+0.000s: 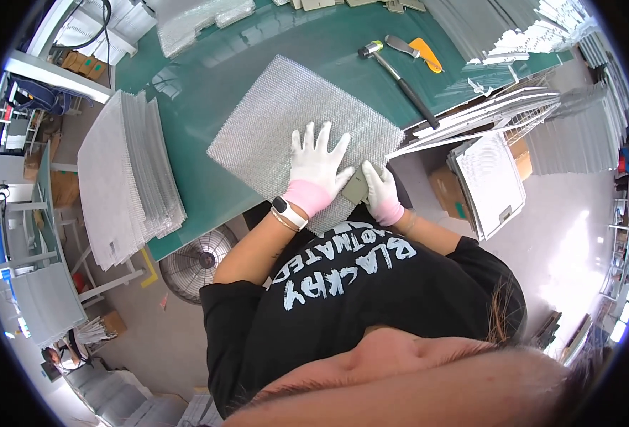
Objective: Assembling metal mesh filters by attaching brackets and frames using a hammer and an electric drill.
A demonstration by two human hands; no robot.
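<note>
Green flat-topped table (193, 135): silver square mesh panel (271, 117) lying on it, near corner past the front edge; white-gloved left hand (318, 167) on the panel; grey-green flat rectangular plate (355, 188) over the panel's right near side, between left hand and white-gloved right hand (382, 191), the latter gripping its right side; grey-white stack of rectangular mesh sheets (136, 164) at table left; black-handled hammer (403, 87) behind and right of the panel; orange-and-grey flat hand tool (425, 54) beyond the hammer head's right; clear plastic-wrapped bundle (200, 21) at far left; round metal-caged fan (202, 262) below the table's left front edge; brown cardboard box (446, 188) right of the person.
</note>
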